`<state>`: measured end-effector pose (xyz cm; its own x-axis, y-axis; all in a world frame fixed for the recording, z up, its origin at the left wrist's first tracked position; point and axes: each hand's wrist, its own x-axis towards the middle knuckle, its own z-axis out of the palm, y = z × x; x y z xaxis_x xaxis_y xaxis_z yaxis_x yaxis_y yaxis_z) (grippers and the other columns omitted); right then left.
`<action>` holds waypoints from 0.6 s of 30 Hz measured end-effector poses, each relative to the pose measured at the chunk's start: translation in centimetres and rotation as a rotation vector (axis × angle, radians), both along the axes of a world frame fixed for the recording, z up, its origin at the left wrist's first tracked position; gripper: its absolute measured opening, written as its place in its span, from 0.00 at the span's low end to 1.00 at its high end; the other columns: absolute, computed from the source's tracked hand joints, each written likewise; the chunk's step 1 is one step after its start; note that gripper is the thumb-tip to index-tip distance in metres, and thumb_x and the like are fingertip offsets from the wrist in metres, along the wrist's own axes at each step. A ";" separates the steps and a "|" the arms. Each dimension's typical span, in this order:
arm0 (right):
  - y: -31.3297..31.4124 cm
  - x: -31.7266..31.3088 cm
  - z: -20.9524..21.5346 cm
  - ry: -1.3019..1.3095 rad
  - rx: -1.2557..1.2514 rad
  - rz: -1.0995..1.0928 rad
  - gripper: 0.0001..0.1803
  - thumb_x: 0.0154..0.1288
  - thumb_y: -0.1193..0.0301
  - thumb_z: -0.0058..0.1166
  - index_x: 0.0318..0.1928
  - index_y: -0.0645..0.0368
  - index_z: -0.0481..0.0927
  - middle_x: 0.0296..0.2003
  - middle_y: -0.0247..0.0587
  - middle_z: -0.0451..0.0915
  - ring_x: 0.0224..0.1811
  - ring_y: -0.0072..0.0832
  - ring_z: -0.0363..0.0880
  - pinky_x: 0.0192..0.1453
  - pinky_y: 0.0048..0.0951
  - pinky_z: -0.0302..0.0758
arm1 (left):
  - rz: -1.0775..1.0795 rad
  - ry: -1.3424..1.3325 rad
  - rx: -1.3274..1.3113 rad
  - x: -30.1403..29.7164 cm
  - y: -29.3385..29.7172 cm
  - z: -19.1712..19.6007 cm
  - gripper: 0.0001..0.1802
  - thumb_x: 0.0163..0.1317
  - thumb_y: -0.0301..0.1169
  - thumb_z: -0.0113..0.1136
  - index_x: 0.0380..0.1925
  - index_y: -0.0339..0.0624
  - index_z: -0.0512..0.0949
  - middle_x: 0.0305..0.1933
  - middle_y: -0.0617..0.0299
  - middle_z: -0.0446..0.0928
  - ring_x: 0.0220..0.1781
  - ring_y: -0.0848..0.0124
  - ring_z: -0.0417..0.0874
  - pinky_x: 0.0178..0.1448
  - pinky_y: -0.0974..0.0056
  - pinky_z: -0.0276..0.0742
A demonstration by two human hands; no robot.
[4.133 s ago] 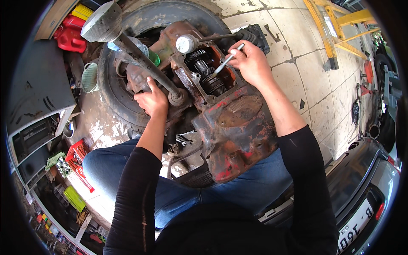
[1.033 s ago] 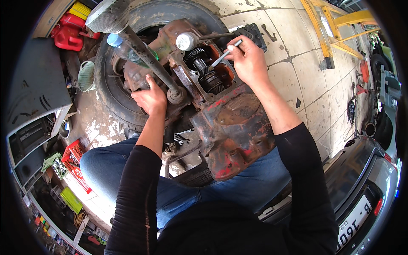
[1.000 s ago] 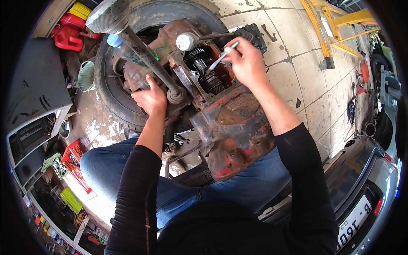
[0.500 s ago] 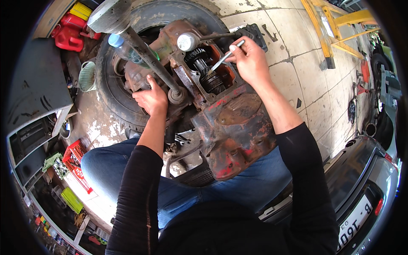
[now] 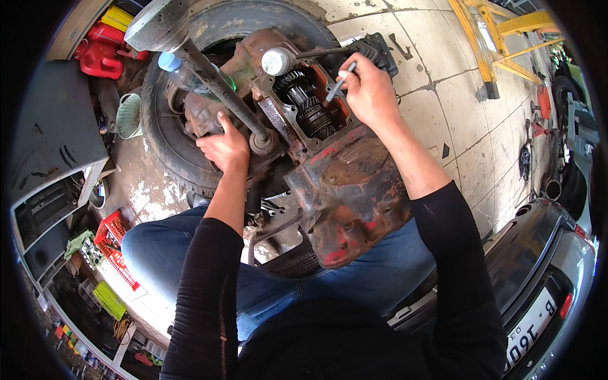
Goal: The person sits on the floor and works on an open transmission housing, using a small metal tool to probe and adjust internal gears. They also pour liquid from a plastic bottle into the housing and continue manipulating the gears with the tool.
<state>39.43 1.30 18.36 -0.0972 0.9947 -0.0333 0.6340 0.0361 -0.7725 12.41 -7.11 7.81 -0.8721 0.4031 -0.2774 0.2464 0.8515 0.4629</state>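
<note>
A rusty gearbox (image 5: 342, 171) stands between my knees, with its top opening showing oily gears (image 5: 305, 104). My right hand (image 5: 370, 88) is closed in a pinch round a slim grey brush (image 5: 335, 90), whose brown tip points down into the opening beside the gears. My left hand (image 5: 225, 147) lies against the rusty housing left of the opening, thumb raised and fingers apart, holding no tool. A long metal shaft (image 5: 218, 85) with a wide knurled end rises just above that hand. On the far rim of the opening sits a white-capped container (image 5: 276, 61).
A large tyre (image 5: 161, 126) lies under and behind the housing, with a blue-capped bottle (image 5: 183, 71) near it. Red jerrycan (image 5: 100, 54), grey cabinet (image 5: 54, 120) and red basket (image 5: 114, 247) are on the left. At right stand a yellow frame (image 5: 487, 57) and a car (image 5: 525, 266).
The brush tip has shifted right, from over the gears to beside the inner wall, and the brush is held steeper. My right hand has moved slightly; my left has stayed put.
</note>
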 end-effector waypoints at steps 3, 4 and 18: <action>-0.4 -0.2 -0.1 0.077 -0.121 0.078 0.04 0.78 0.74 0.55 0.44 0.62 0.78 0.33 0.45 0.88 0.38 0.35 0.92 0.42 0.35 0.83 | -0.007 0.022 -0.002 0.0 0.1 -0.1 0.53 0.66 0.68 0.58 0.61 0.20 0.61 0.63 0.25 0.70 0.69 0.36 0.73 0.74 0.42 0.69; -0.8 0.0 -0.6 0.031 -0.147 0.130 0.04 0.80 0.74 0.54 0.44 0.63 0.77 0.34 0.44 0.89 0.39 0.30 0.93 0.42 0.32 0.84 | -0.004 0.013 -0.003 0.1 0.1 0.0 0.53 0.66 0.68 0.58 0.61 0.20 0.61 0.63 0.26 0.70 0.69 0.36 0.73 0.74 0.42 0.69; -1.5 0.2 1.7 -0.199 0.101 0.165 0.02 0.75 0.76 0.57 0.44 0.61 0.77 0.30 0.50 0.85 0.31 0.43 0.88 0.38 0.39 0.80 | -0.004 0.030 0.008 -0.1 0.0 -0.1 0.53 0.67 0.68 0.58 0.60 0.20 0.61 0.63 0.25 0.70 0.69 0.36 0.72 0.74 0.42 0.68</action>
